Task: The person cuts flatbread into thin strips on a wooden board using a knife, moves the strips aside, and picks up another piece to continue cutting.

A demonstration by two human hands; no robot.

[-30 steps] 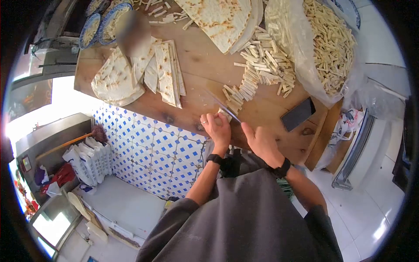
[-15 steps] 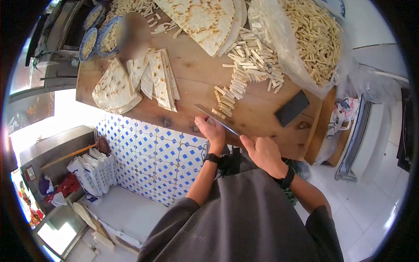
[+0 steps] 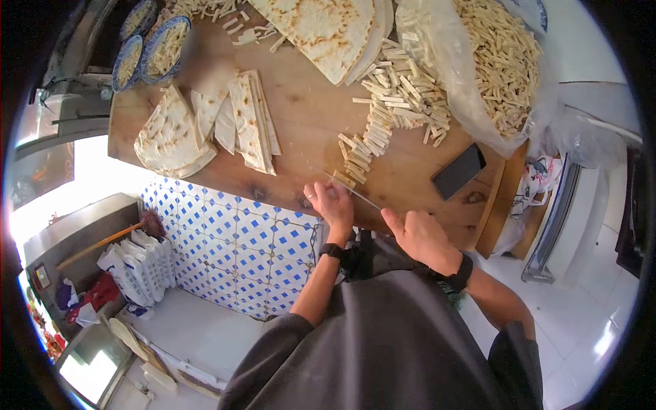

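My right hand (image 3: 425, 239) is wrapped around the handle of a knife (image 3: 362, 197), whose thin blade points up and left across the front of the wooden table. Beside the blade, my left hand (image 3: 331, 206) has curled fingers closed around a small pale piece of flatbread, mostly hidden by the fingers. Cut flatbread strips (image 3: 356, 158) lie in a row just beyond the blade and lead back to a loose heap of strips (image 3: 403, 92). Large folded flatbreads (image 3: 328, 34) rest farther back. More flatbread wedges (image 3: 174, 140) lie at the left.
A phone (image 3: 458, 171) lies right of my hands on the wooden table (image 3: 301, 123). A clear plastic bag (image 3: 502, 65) full of strips stands at the back right. Blue-patterned bowls (image 3: 164, 51) with strips sit at the far left. The table's front edge is close to my body.
My right hand has shifted slightly right and toward me, with the knife. My left hand stays almost in place, while the whole view has shifted a little.
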